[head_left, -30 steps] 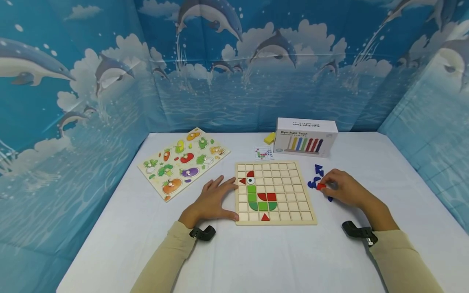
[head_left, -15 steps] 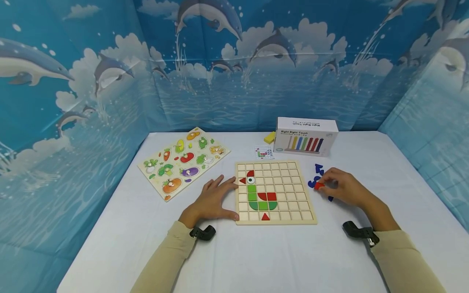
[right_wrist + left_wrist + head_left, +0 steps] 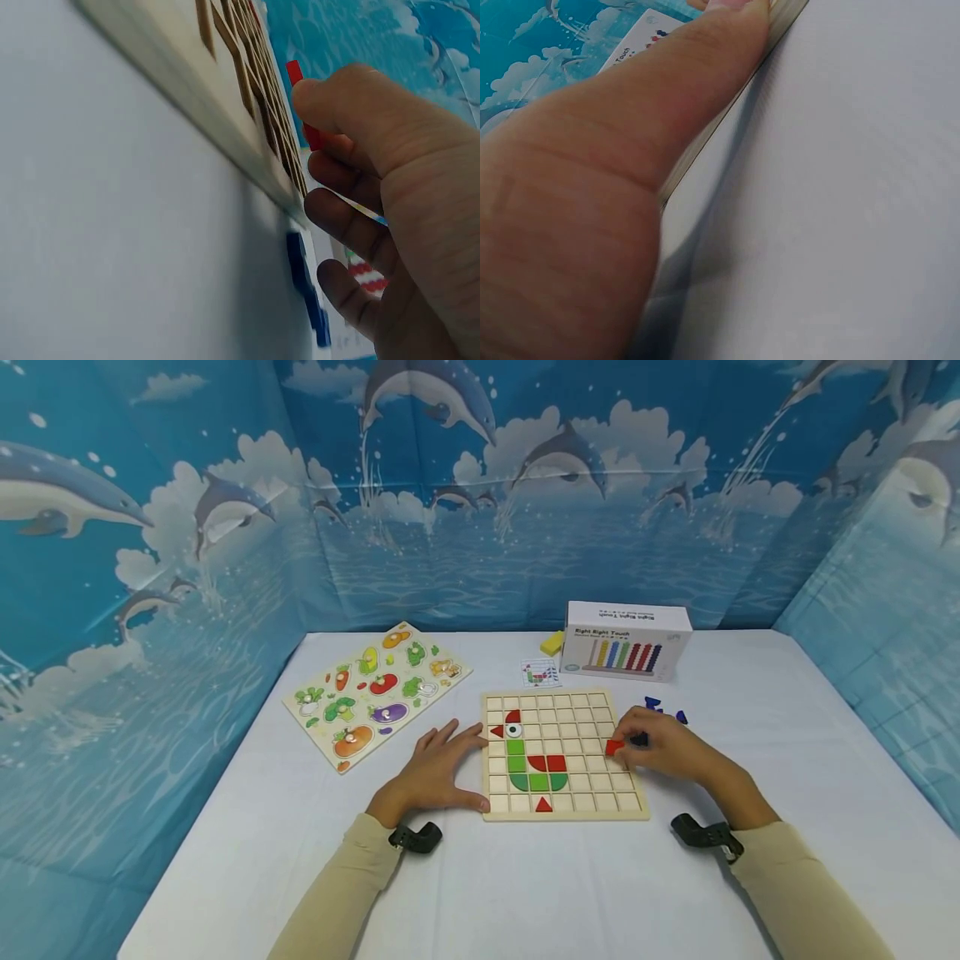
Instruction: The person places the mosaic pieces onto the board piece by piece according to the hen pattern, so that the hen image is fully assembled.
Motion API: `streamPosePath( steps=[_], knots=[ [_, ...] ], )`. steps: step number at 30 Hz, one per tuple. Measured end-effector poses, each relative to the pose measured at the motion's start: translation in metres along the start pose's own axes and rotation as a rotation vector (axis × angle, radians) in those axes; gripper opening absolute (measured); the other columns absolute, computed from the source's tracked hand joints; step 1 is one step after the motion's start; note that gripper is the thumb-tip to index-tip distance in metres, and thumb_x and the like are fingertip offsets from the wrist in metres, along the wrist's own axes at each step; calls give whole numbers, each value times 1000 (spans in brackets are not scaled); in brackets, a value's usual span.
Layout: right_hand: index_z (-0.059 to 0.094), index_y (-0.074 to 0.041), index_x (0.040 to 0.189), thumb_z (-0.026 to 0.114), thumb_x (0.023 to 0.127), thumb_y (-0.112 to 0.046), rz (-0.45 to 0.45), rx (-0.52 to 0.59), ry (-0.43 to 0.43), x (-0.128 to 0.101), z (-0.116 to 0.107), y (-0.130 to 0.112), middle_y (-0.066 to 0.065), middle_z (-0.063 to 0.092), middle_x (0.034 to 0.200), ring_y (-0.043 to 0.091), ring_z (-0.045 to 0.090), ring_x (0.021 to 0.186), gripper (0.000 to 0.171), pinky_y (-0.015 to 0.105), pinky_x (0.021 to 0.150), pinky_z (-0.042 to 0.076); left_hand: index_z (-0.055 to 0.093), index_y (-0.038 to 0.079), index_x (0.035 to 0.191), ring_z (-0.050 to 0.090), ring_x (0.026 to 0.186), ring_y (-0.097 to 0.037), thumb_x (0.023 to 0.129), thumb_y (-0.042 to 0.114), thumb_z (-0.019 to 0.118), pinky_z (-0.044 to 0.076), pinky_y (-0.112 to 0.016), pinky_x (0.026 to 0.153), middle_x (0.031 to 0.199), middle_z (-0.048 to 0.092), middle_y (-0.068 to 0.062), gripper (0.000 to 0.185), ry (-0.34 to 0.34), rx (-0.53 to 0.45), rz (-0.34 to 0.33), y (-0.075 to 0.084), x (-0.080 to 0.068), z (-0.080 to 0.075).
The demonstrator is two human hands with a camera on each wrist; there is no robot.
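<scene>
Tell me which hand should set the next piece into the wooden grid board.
Right. The right hand already pinches the red piece above the grid board, while the left hand lies flat, steadying its left edge.

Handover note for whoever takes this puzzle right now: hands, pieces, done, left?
Left hand: open, flat on the table, fingers against the left edge of the grid board.
Right hand: pinches a red piece, held over the board's right columns, not yet seated.
Done: red, green and white pieces form a figure in the board's left columns; one red triangle sits in the bottom row.
Left: seat the held piece; loose blue pieces lie on the table right of the board. Most cells are bare.
</scene>
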State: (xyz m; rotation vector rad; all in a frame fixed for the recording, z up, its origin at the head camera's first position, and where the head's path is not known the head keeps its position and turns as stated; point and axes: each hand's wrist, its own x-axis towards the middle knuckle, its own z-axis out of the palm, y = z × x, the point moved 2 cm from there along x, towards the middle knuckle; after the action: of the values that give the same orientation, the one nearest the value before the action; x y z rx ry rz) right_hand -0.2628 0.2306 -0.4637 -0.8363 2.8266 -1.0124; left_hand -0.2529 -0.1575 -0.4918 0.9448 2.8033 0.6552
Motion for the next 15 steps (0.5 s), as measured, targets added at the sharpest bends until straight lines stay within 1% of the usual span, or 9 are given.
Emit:
streamPosePath(
  steps=[3,6,11,15],
  knots=[
    [75,-24,94,83,85,-14,-5,20,-29,7,8,-8,-8,62,101,18,55,96,16,30,83,50,46,28,150,6,154,-30,69,80,72,6,-56,118,166,23,5,100,-3,1,-6,0,0,1],
    [75,-25,94,83,86,-15,-17,25,-52,13,15,-15,-8,62,101,18,54,95,15,29,79,49,46,29,150,6,154,-30,69,81,72,6,-56,118,166,23,6,100,-4,7,-8,-1,0,1],
    [74,-23,95,84,85,-15,-54,2,-89,21,25,-26,-8,61,101,17,53,94,16,29,80,50,46,29,150,7,154,-31,69,80,72,6,-56,118,166,23,6,100,-3,9,-5,-1,0,0],
    [73,-23,94,82,85,-14,-65,-17,-113,25,30,-31,-8,60,102,17,52,94,16,31,81,48,47,28,149,7,153,-32,70,79,73,7,-57,118,166,24,5,98,4,2,7,-1,0,0]
  ],
)
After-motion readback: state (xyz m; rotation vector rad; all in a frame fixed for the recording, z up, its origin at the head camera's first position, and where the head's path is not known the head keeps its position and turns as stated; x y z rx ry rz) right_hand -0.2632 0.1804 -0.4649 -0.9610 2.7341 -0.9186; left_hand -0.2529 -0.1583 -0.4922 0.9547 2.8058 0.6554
